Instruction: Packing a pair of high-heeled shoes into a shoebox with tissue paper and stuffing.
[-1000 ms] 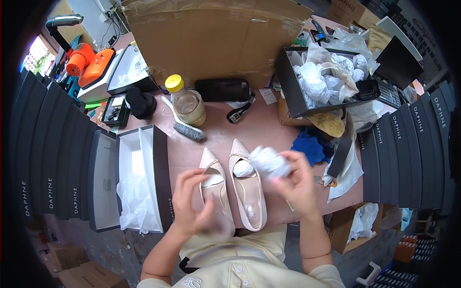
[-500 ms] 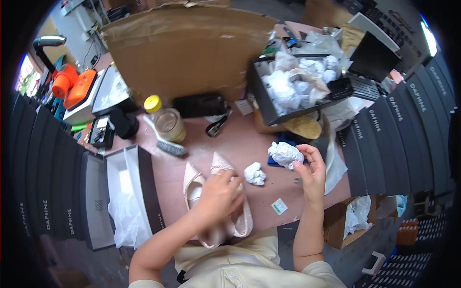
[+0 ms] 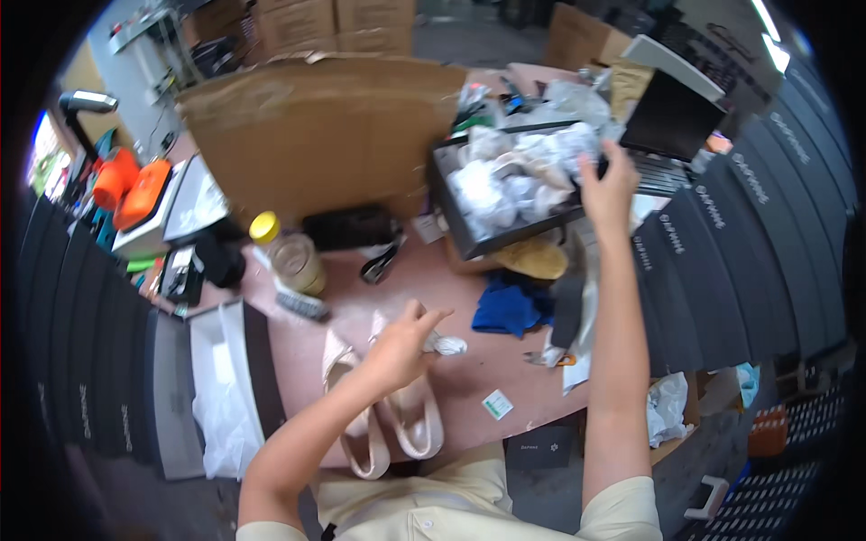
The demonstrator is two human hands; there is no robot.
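Observation:
A pair of pale pink pointed flats point(image 3: 422, 424) lies side by side on the pinkish table, toes away from me. Over the toe of the right shoe reaches my left hand point(image 3: 397, 352), its index finger stretched out and the others partly curled. Just past those fingers is a crumpled white paper ball point(image 3: 448, 345), partly covered by the hand. My right hand point(image 3: 612, 189) is raised at the right end of a dark box point(image 3: 492, 242) heaped with crumpled white paper point(image 3: 514, 185). Its thumb and fingers are apart, with no paper visible between them.
A blue cloth point(image 3: 510, 305), an orange-handled tool point(image 3: 552, 359) and a small label point(image 3: 497, 404) lie on the table. Left stand an open shoebox point(image 3: 262, 361), a brush point(image 3: 302, 305) and a yellow-capped jar point(image 3: 298, 266). Stacked dark boxes point(image 3: 704, 261) flank the right.
My right hand has gone from above the blue cloth up to the paper-filled box, and the paper wad it held has left it. My left hand has shifted off the shoes' middle toward the paper ball.

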